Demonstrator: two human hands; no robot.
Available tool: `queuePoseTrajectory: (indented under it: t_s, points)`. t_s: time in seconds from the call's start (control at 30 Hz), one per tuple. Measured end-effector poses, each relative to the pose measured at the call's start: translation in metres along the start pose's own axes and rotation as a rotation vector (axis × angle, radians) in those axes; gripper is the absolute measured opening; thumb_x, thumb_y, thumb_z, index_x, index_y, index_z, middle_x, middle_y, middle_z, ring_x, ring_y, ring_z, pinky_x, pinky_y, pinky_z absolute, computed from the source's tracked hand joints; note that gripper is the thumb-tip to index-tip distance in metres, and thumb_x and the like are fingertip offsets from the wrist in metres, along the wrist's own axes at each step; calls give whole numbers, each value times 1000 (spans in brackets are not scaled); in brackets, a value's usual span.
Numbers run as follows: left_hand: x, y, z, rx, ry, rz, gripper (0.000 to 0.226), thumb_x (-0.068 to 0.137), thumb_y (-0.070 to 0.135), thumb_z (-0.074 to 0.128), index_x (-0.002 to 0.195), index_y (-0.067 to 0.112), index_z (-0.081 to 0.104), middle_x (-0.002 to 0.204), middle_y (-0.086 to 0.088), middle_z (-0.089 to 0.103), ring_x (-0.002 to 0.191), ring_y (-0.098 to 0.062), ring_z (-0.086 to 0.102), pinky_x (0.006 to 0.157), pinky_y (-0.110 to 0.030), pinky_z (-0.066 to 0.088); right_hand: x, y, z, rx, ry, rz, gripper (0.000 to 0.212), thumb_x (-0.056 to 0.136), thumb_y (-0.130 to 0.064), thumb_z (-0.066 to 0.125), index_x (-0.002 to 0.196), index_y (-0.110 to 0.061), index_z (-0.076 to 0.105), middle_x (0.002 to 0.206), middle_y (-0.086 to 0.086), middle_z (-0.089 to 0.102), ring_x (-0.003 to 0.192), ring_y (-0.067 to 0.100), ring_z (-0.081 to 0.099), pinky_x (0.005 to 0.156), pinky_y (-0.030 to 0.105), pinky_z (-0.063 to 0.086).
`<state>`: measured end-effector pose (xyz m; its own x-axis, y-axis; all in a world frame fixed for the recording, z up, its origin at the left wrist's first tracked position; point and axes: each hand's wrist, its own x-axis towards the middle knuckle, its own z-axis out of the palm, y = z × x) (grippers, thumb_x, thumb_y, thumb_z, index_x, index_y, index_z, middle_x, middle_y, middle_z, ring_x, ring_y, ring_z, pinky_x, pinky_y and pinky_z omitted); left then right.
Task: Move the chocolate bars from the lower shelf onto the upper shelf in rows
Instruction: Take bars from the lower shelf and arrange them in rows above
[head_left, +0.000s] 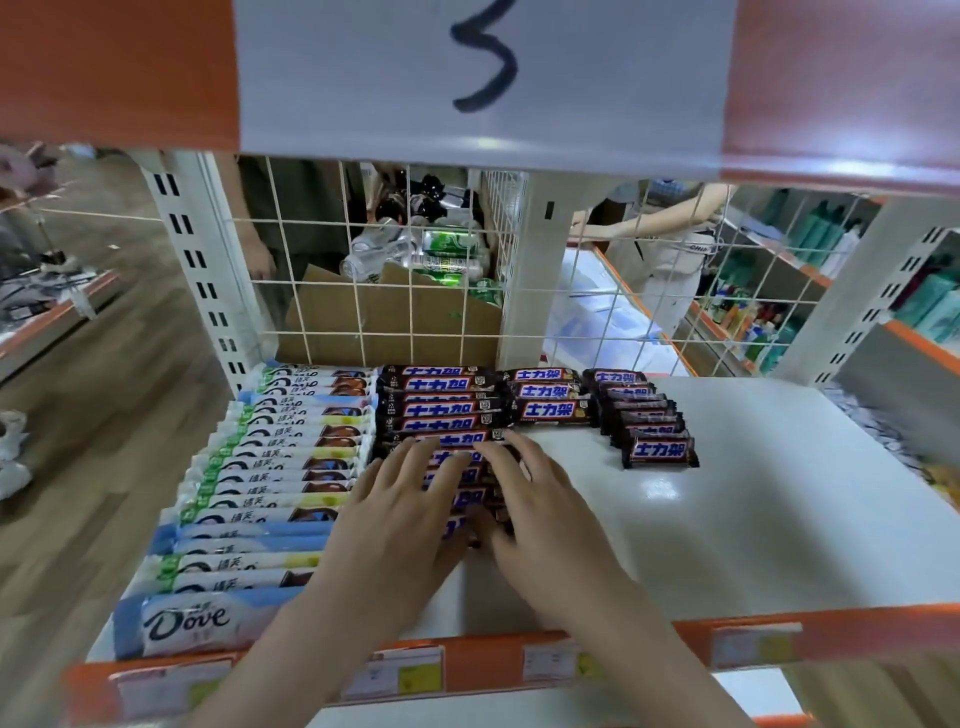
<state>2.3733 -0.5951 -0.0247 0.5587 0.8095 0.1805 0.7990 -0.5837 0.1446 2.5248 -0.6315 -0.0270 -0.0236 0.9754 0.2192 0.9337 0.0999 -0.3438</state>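
On the white upper shelf (753, 519) lie rows of chocolate bars. A long row of white and blue Dove bars (270, 483) fills the left side. Beside it runs a row of dark brown Snickers bars (436, 410). My left hand (400, 514) and my right hand (540, 499) lie flat with straight fingers on the near end of that row, pressing on the bars. A short row of three Snickers bars (545, 397) and another row of small dark bars (647, 421) sit farther right. The lower shelf is hidden.
A wire grid back panel (415, 291) closes the shelf's rear. An orange shelf front with a paper marked 3 (483, 78) hangs overhead. Behind the grid are a cardboard box with cans (415, 312) and a person (670, 244). Orange price rail (519, 660) runs along the front edge.
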Motion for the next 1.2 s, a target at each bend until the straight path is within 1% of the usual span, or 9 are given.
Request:
queuePoseTrajectory:
  t_s: [0.07, 0.17, 0.4, 0.57, 0.67, 0.77, 0.87, 0.97, 1.2]
  points:
    - [10, 2, 3, -14, -38, -20, 56, 97, 42, 26, 145, 30, 2, 156, 2, 3, 144, -21, 1, 117, -37, 9, 11, -1, 0, -11, 16, -33, 52, 94, -24, 47, 141, -28, 25, 153, -2, 16, 138, 19, 20, 105, 33, 34]
    - [17, 4, 9, 39, -80, -61, 52, 99, 39, 17, 146, 28, -1, 157, -2, -1, 144, -25, -3, 116, -39, 6, 19, -4, 7, -28, -37, -8, 52, 97, -22, 41, 145, -23, 21, 154, 3, 12, 140, 22, 14, 108, 34, 31]
    - [15, 1, 16, 87, -114, -85, 54, 99, 38, 21, 147, 27, 0, 157, -1, -3, 144, -24, -5, 116, -39, 4, 16, -6, 20, -55, -161, 29, 79, 89, -9, 53, 149, -20, 2, 154, 4, -2, 143, 26, -6, 114, 35, 21]
    - [16, 0, 15, 59, -98, -71, 52, 99, 36, 21, 146, 27, 1, 157, -1, -1, 145, -23, -4, 116, -39, 6, 18, -6, 19, -62, -144, 27, 78, 87, -6, 53, 148, -21, 6, 154, 4, 0, 142, 25, -2, 115, 36, 21]
    - [24, -2, 10, 28, -66, -72, 50, 98, 36, 21, 146, 26, 7, 156, -3, 5, 145, -22, -1, 117, -41, 10, 27, 1, 12, -91, -81, 10, 67, 92, -14, 48, 148, -21, 12, 154, 4, 6, 142, 26, 4, 117, 38, 15]
    - [36, -7, 5, 22, -63, -71, 50, 97, 39, 25, 144, 26, 15, 154, -2, 15, 143, -21, 9, 116, -41, 15, 37, 5, 8, -89, -74, -8, 58, 95, -22, 44, 146, -21, 17, 154, 4, 10, 142, 26, 8, 117, 38, 17]
    - [42, -13, 2, 26, -93, -51, 48, 96, 44, 30, 141, 27, 24, 149, 3, 26, 138, -17, 23, 112, -38, 22, 41, 9, 8, -56, -148, -3, 66, 91, -14, 50, 147, -23, 16, 154, 2, 6, 142, 25, 5, 114, 38, 23]
    - [43, -18, 2, 0, -114, -52, 49, 95, 46, 33, 140, 29, 27, 149, 4, 25, 138, -18, 23, 111, -38, 23, 42, 10, 9, -23, -158, 1, 65, 92, -15, 51, 147, -22, 17, 153, 1, 8, 142, 25, 4, 112, 38, 28]
    - [42, -18, 8, -17, -68, -51, 47, 96, 44, 34, 139, 28, 26, 146, 5, 27, 136, -17, 24, 111, -35, 22, 41, 8, 14, 2, -154, -8, 65, 90, -8, 51, 145, -20, 18, 151, 0, 13, 141, 25, 3, 111, 37, 27]
